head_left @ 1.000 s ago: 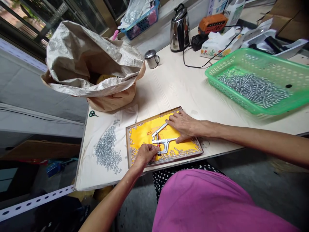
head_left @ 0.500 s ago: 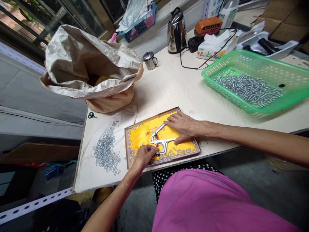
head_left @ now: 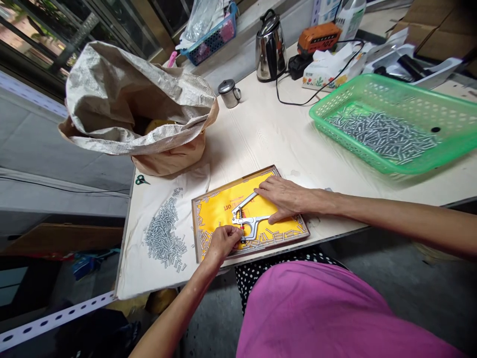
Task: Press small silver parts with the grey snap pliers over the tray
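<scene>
My right hand (head_left: 285, 199) is wrapped over the handle ends of silver snap pliers (head_left: 254, 226), whose handles are spread apart. The pliers lie over a shallow brown-rimmed tray (head_left: 195, 223) with a yellow lining (head_left: 219, 211) printed in red. My left hand (head_left: 223, 242) pinches thumb and fingers together right at the jaws of the pliers, near a small red part. Whatever sits between those fingertips is too small to make out. Small silvery metal pieces (head_left: 285, 233) lie scattered along the tray's edges.
Left of the tray, a pile of small metal pieces (head_left: 164, 233) rests on white cloth near green-handled scissors (head_left: 142, 180). Behind stand a large open sack (head_left: 167, 154), a lidded steel mug (head_left: 229, 94) and a kettle (head_left: 270, 49). A green basket (head_left: 346, 149) holds many metal pins.
The view has shifted slightly. Both hands stay almost where they were on the pliers, with my left fingers still pinched at the jaws.
</scene>
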A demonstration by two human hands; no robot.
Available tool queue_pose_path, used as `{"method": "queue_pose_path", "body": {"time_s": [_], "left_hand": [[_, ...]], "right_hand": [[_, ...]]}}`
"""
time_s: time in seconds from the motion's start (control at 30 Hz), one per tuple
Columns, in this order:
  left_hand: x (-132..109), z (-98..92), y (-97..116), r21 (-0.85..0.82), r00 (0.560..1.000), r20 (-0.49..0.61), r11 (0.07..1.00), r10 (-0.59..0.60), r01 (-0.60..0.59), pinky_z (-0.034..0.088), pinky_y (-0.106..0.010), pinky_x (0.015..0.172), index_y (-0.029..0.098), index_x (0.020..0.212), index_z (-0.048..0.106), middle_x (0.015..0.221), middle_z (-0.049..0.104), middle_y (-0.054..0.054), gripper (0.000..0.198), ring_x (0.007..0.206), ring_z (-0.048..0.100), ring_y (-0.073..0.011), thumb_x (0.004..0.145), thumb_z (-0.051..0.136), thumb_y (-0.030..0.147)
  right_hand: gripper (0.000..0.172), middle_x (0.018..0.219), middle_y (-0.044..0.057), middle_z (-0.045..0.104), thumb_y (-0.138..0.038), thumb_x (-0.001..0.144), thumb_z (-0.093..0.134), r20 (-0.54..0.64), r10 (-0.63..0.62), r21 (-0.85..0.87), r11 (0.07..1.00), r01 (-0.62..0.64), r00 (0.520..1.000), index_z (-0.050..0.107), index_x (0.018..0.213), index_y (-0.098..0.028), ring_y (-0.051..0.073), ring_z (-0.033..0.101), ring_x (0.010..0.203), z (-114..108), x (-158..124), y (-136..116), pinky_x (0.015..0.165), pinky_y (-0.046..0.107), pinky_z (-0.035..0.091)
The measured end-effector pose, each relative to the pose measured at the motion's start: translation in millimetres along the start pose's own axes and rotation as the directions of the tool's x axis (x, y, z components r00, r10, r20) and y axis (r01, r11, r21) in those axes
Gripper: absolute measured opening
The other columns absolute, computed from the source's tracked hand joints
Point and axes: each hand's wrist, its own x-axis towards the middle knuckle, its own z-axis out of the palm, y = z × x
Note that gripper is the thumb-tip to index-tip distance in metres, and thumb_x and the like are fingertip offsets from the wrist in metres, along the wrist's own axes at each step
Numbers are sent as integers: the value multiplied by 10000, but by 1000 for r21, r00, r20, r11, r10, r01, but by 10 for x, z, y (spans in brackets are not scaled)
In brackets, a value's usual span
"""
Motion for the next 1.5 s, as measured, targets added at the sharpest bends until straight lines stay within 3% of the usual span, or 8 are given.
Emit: {"method": "queue_pose_path", "body": {"time_s": [0.23, 0.37, 0.57, 0.83, 0.97, 1.13, 1.33, 1.5], "left_hand": [[-8, -18, -80, 49, 999, -22, 998, 50, -49, 338, -228, 496, 134, 707, 656, 547, 555, 9, 425, 496, 472, -104, 653, 687, 555], [-2, -12, -104, 57, 999, -32, 998, 31, -29, 363, -224, 493, 140, 692, 660, 517, 566, 7, 371, 478, 498, -110, 677, 684, 510], [-33, 14, -80, 36, 999, -53, 999, -3, 5, 403, -225, 503, 140, 730, 672, 500, 581, 11, 295, 460, 534, -118, 715, 677, 434], [-114, 13, -28, 197, 997, -60, 980, 50, -38, 416, -250, 543, 157, 654, 642, 530, 586, -7, 309, 500, 553, -140, 827, 598, 409], [-199, 94, 66, 507, 888, -167, 810, 428, -295, 514, -344, 783, 159, 890, 690, 889, 659, -82, 200, 836, 635, -215, 872, 615, 344], [-6, 221, 335, 690, 691, 57, 473, 720, -549, 453, -514, 1006, 190, 1329, 475, 1339, 521, -161, 547, 1246, 476, -322, 846, 691, 332], [246, 194, 529, 760, 721, 98, 417, 686, -499, 481, -456, 930, 167, 1312, 472, 1157, 619, -131, 497, 1071, 557, -277, 878, 644, 338], [238, 175, 580, 793, 754, 92, 410, 651, -451, 483, -368, 867, 179, 1132, 603, 1035, 669, -109, 239, 990, 589, -248, 926, 580, 299]], "right_hand": [[197, 1001, 123, 642, -208, 930, 489, -31, 100, 19, 995, -100, 994, 660, 999, -140, 235, 522, 915, 39, 101, 116, 756, 346, 399], [244, 975, 121, 650, -337, 940, 515, 8, 74, -43, 996, -73, 997, 666, 952, -146, 240, 536, 903, -36, 110, 43, 789, 375, 402], [844, 1150, 163, 628, -701, 708, 659, 14, 37, -136, 990, -35, 999, 524, 1294, -109, 320, 535, 1025, -39, -73, -182, 971, 518, 347], [686, 1073, 144, 636, -505, 805, 658, 24, 31, -93, 995, -29, 999, 493, 1317, -79, 298, 526, 994, -20, -134, -260, 934, 482, 352], [623, 1107, 147, 617, -373, 851, 632, 2, -4, -12, 1000, 4, 1000, 429, 1367, -88, 277, 508, 986, 1, -174, -295, 846, 419, 393], [598, 1126, 141, 601, -281, 859, 600, -84, -39, 0, 999, 39, 996, 382, 1385, -96, 270, 496, 984, -51, -82, -379, 837, 413, 402], [407, 1075, 151, 614, -224, 907, 529, -123, 68, -148, 985, -86, 990, 485, 1289, -90, 274, 514, 977, -2, 60, -398, 850, 402, 392], [293, 920, 102, 640, -75, 957, 326, -51, -18, -240, 971, 5, 999, 590, 1061, -149, 220, 518, 866, 24, 97, -312, 779, 365, 386]]}}
